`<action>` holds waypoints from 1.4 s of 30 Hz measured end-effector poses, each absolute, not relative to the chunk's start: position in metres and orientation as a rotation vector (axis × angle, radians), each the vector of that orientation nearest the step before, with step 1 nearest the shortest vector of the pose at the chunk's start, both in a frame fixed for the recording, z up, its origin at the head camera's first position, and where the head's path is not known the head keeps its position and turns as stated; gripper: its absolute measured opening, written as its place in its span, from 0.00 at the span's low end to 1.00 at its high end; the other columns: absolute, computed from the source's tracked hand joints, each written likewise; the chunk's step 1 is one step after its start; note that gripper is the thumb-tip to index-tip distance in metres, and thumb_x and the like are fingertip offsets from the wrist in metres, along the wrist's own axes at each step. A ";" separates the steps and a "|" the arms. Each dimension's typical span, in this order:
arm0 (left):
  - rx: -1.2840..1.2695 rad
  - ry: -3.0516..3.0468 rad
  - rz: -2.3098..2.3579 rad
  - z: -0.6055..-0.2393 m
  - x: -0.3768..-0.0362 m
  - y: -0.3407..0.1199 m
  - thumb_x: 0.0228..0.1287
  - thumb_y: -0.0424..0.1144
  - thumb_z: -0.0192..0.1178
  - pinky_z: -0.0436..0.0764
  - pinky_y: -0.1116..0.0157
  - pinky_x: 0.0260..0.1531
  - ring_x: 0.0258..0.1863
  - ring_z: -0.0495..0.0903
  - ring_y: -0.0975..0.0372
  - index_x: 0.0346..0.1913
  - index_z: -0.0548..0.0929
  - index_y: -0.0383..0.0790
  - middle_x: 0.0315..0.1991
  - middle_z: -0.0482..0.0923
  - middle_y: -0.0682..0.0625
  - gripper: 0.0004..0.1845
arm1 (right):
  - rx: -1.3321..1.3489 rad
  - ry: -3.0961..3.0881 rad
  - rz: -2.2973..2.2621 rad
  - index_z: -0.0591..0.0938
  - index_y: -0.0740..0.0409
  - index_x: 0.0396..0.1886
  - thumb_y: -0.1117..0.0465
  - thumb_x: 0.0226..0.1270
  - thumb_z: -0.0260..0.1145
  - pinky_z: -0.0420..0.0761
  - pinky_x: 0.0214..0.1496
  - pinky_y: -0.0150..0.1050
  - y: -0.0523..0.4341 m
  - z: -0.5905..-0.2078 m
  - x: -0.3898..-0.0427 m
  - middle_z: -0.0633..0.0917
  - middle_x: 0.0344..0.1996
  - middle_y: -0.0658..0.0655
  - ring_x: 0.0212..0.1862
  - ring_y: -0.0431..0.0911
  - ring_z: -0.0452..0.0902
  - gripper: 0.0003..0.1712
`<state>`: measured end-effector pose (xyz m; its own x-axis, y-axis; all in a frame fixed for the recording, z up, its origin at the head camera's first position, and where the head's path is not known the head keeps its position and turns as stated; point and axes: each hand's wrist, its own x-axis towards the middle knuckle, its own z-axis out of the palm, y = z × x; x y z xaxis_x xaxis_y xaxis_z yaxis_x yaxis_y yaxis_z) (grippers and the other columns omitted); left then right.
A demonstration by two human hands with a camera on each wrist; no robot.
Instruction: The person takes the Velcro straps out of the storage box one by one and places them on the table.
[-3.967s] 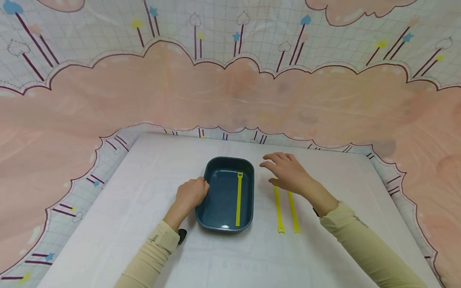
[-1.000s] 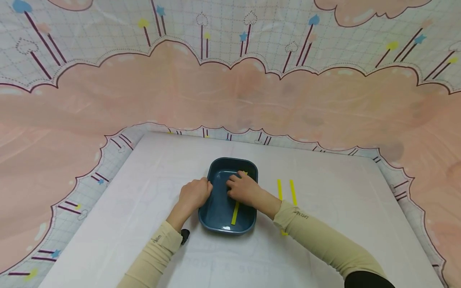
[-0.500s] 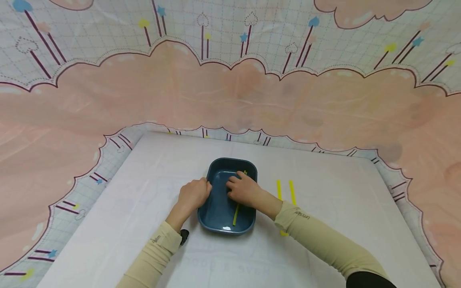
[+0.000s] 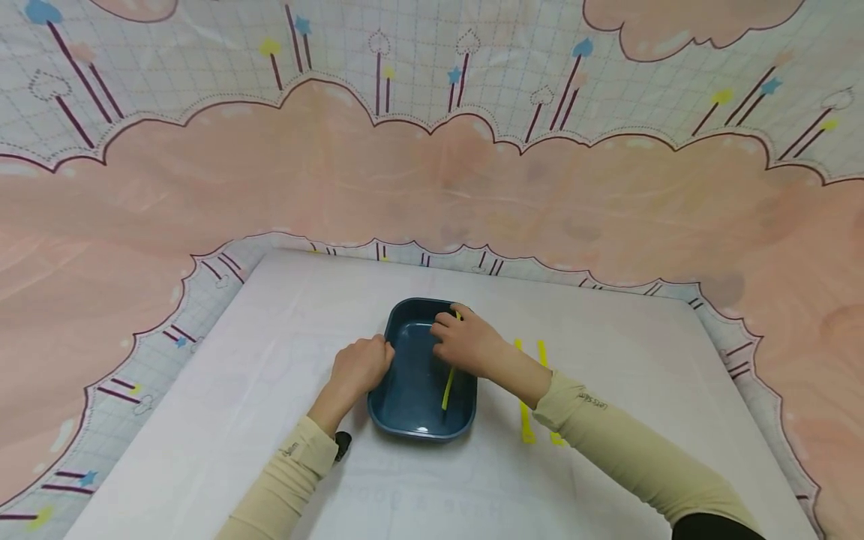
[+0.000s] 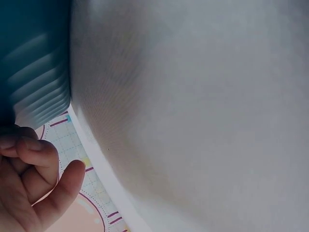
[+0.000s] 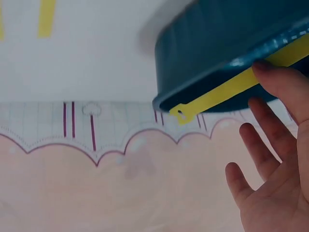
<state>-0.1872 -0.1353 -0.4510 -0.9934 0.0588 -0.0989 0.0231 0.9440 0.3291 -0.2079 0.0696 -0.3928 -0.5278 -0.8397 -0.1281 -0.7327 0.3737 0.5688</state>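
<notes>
My left hand grips the left rim of a dark blue tray on the white table; its curled fingers show beside the tray wall in the left wrist view. Over the tray's right side, my right hand pinches a yellow hook-and-loop cable tie. In the right wrist view the thumb presses on the flat cable tie, whose slotted head sticks out past the hand near the tray's rim. The remaining fingers are spread apart, and the index finger is hard to see there.
Two more yellow cable ties lie right of the tray, a left one and a right one, both partly hidden by the right arm. The white table ends at a patterned pink cloth backdrop.
Four seconds ago my right hand was above the table, right of the tray. It has since gone into the tray, taken hold of the cable tie and lifted it slightly. My left hand stays.
</notes>
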 end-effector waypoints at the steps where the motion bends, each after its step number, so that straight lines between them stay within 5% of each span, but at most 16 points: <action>1: 0.063 2.991 0.503 -0.451 -0.187 -0.135 0.74 0.42 0.45 0.69 0.63 0.19 0.18 0.71 0.57 0.29 0.75 0.37 0.19 0.70 0.47 0.17 | 1.415 -2.436 -0.859 0.87 0.38 0.46 0.53 0.63 0.71 0.64 0.67 0.52 0.071 -0.391 -0.208 0.81 0.54 0.48 0.61 0.48 0.69 0.12; 42: 0.073 2.986 0.503 -0.449 -0.186 -0.135 0.74 0.41 0.44 0.70 0.61 0.21 0.18 0.72 0.56 0.30 0.76 0.36 0.19 0.70 0.47 0.17 | 1.225 -2.541 -0.624 0.87 0.48 0.34 0.64 0.51 0.77 0.65 0.65 0.55 0.167 -0.352 -0.204 0.80 0.52 0.52 0.61 0.52 0.70 0.10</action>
